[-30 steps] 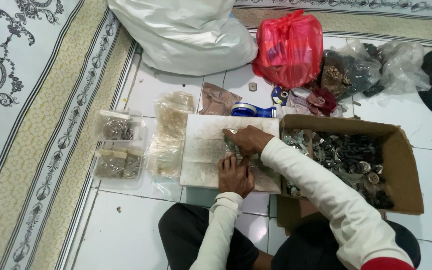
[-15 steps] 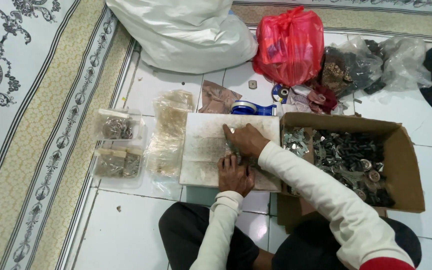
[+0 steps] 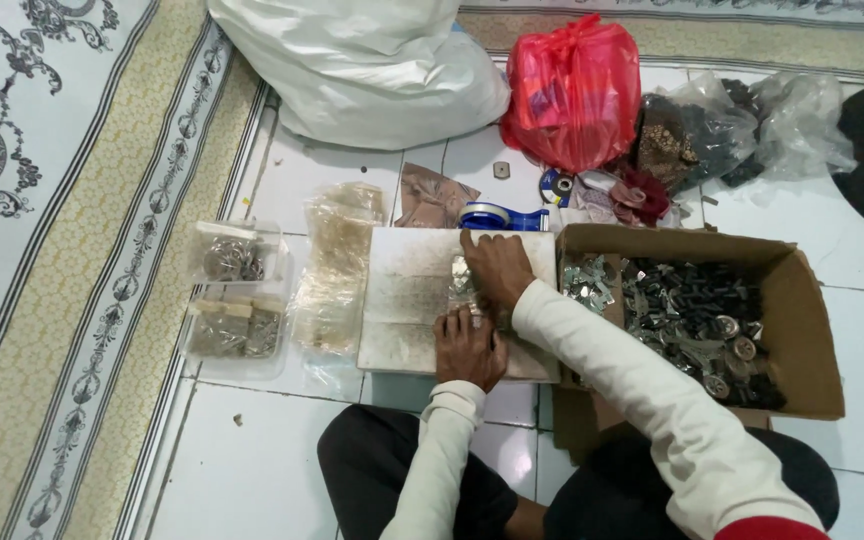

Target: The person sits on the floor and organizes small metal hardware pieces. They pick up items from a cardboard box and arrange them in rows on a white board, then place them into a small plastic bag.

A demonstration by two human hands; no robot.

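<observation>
Both hands (image 3: 482,310) on white board (image 3: 402,300), cardboard box (image 3: 802,330) of metal parts beside

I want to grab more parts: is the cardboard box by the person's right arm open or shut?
Open. The cardboard box has its flaps folded outward, and small metal parts show inside.

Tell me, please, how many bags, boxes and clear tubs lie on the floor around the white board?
Bags: 3, the white sack, red bag, clear bag
Cardboard box: 1
Clear tubs: 2
Total: 6
</observation>
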